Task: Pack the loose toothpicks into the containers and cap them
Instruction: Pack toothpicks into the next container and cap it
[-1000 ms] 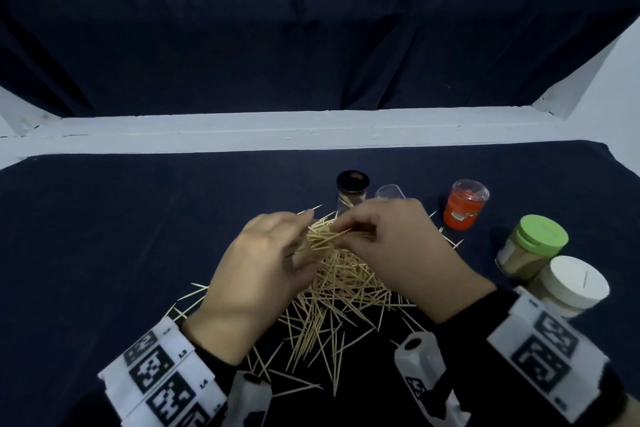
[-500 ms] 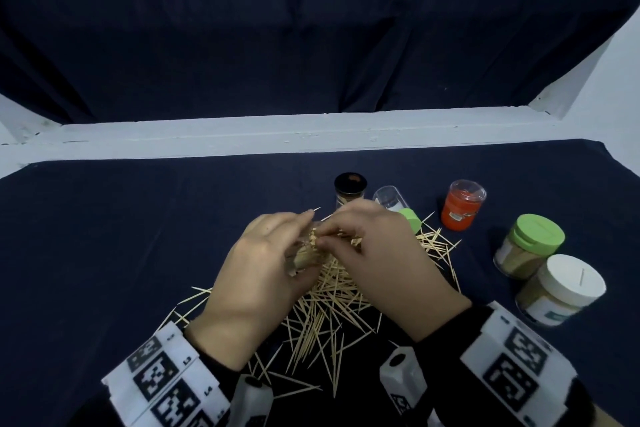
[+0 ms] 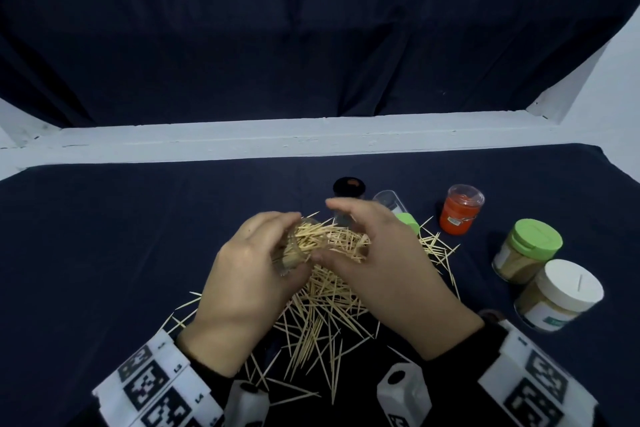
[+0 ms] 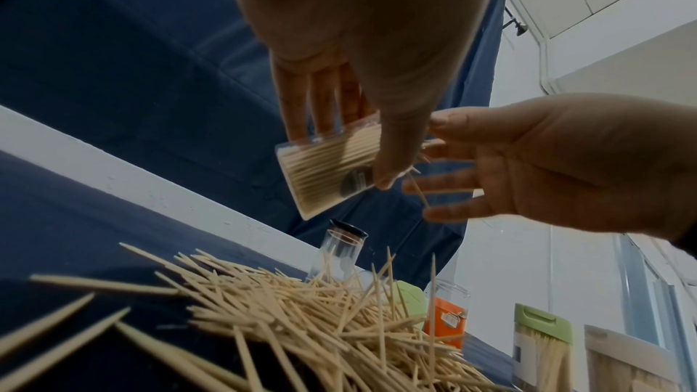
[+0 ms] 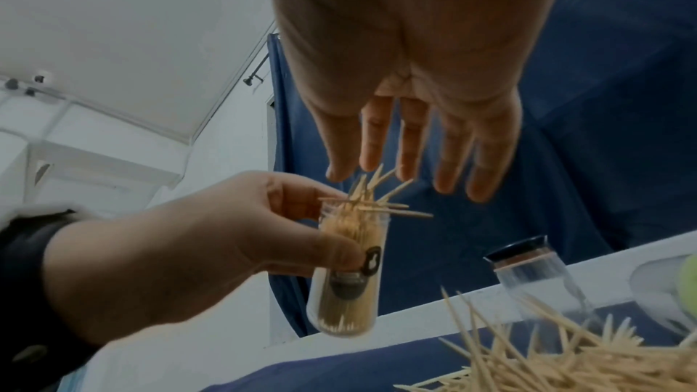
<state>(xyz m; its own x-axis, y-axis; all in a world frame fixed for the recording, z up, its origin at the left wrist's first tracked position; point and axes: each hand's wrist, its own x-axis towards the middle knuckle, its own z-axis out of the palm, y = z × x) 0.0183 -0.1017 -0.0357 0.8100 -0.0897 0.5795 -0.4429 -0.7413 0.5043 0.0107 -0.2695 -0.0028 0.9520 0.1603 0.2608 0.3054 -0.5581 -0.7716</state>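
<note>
L hand [image 3: 249, 274] grips a clear tube container [image 5: 348, 276] w/ thumb in front and fingers behind, held up off the table above the loose toothpick pile [image 3: 322, 308]. Tube is nearly full: sticks packed lengthwise inside, parallel to its long axis. In the R wrist view its mouth points up toward the R hand [image 3: 384, 267]; in the head view it tips toward the R hand. Several toothpicks [image 5: 373, 198] sit crosswise or stick out askew at the mouth, not seated. R hand is spread, fingers [image 5: 411, 145] straight and relaxed, gripping nothing, hovering just off the mouth w/ fingertips near the stray sticks; can't tell if any tip actually touches them. Key relation: the strays lie across the tube axis, so next move likely needs R fingertips to swing them in line w/ the axis and press them down, w/ L hand as brace. R hand is the nearer free one for that. Risk, as I judge it: pushing on crossed sticks could flick them out over the pile. Tube has no cap on yet. Rest of set: black-capped tube [image 3: 349, 188] standing behind the pile, clear tube [image 3: 389, 202] lying next to a green cap [image 3: 408, 222], orange jar [image 3: 460, 210], green-lid jar [image 3: 528, 250] and white-lid jar [image 3: 561, 295] off to the R side, well apart from the hands.
</note>
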